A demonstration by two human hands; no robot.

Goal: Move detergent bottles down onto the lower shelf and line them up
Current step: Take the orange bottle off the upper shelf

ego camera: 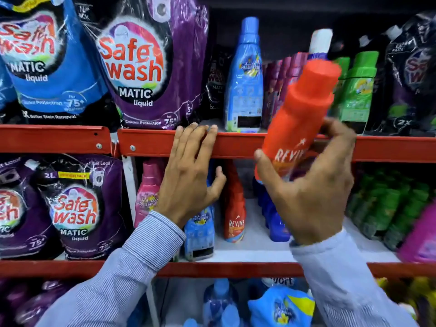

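Observation:
My right hand (309,185) grips an orange-red Revive bottle (299,109) by its lower body, tilted to the right, in front of the red rail of the upper shelf (236,143). My left hand (188,175) rests flat on that rail with fingers spread and holds nothing. A tall blue bottle (244,76) stands alone on the upper shelf. On the lower shelf (250,253) stand a pink bottle (147,194), a blue bottle (199,234), a second Revive bottle (233,208) and dark blue bottles (276,220) partly hidden by my right hand.
Large Safewash pouches (136,67) fill the left of both shelves. Green bottles (356,90) and dark pouches stand at the upper right, green bottles (389,208) and a pink one at the lower right. More blue bottles (219,300) sit on the bottom shelf.

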